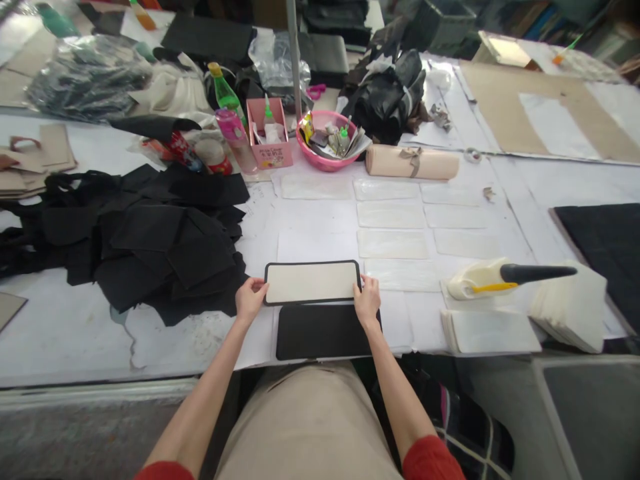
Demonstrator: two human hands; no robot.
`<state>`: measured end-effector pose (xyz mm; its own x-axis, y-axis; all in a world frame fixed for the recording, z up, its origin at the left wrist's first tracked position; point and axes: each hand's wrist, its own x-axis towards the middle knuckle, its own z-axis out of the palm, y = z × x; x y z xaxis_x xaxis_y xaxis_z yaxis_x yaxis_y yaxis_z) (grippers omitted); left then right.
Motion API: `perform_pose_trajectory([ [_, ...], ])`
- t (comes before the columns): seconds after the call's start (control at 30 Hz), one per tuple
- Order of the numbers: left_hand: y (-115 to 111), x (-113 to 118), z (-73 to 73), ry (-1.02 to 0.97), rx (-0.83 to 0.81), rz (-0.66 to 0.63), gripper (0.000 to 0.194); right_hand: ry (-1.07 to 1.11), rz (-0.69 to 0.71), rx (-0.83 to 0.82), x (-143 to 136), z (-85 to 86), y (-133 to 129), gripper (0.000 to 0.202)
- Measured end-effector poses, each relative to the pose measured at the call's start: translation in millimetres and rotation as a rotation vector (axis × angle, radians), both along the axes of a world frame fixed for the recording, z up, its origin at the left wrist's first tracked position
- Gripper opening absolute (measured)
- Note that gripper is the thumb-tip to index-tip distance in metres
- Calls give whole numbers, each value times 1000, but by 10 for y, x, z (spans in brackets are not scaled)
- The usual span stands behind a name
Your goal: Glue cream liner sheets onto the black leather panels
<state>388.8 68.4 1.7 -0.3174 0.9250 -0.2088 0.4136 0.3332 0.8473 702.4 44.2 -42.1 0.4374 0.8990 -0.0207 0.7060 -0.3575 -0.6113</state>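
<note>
Both my hands hold a flat cream panel with a black border (313, 283) by its short ends. My left hand (251, 299) pinches the left end, thumb on top. My right hand (367, 299) grips the right end the same way, its fingers partly hidden behind the edge. Just below the panel, near the table's front edge, lies a black rectangular piece (323, 332) with rounded corners. To the left spreads a heap of black cut pieces (150, 233). Several pale, shiny rectangles (393, 244) lie in rows to the right and beyond.
At the right stand a cream glue pot (465, 280) with a black-handled tool (537, 273), and stacks of cream boards (570, 307). Farther back are a pink basin (327, 160), a pink box (271, 157), bottles and a tied beige roll (413, 163). A metal pole (294, 60) rises behind.
</note>
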Motion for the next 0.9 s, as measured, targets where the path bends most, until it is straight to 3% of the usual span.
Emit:
perform_pose_trajectory([
  [0.1,-23,-63,-130,28,32,26,40,15,26,52,130,16,128,33],
  [0.2,-93,-172,-347,167,62,95,41,157,68,51,289,59,519,33],
  [0.37,-240,-276,-658,471,80,135,34,393,63,-31,473,121,1597,24],
  [0.47,-284,-251,-771,588,130,101,29,433,57,-14,493,107,2253,21],
  [0.57,-301,-227,-865,648,152,91,28,482,44,-3,455,91,2750,21],
  [0.67,-328,-240,-953,665,141,107,28,552,19,17,375,153,3044,21],
  [0.8,-346,-238,-1050,597,196,177,27,657,21,56,305,318,3177,26],
  [0.9,-221,-190,-1067,606,286,226,31,769,32,62,318,227,3264,25],
])
